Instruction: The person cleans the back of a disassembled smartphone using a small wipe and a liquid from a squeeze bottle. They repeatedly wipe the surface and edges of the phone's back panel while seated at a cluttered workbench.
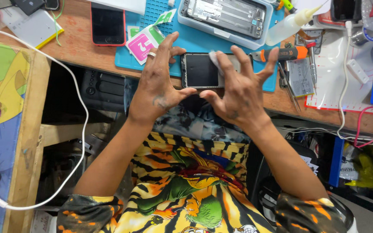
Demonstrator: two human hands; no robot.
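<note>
A dark smartphone (pixel 200 70) lies screen-up at the near edge of a blue work mat (pixel 199 41). My left hand (pixel 158 84) steadies the phone's left side, thumb at its lower edge and fingers spread above it. My right hand (pixel 238 86) presses a small white wipe (pixel 215 57) onto the screen's right part with the index finger, thumb at the phone's lower edge.
A red-cased phone (pixel 108 23), pink and green wipe packets (pixel 145 41), a clear tray with a phone frame (pixel 225 17), a squeeze bottle (pixel 288 23), an orange-handled screwdriver (pixel 283 54) and a white cable (pixel 80 108) surround the mat on the wooden desk (pixel 80 49).
</note>
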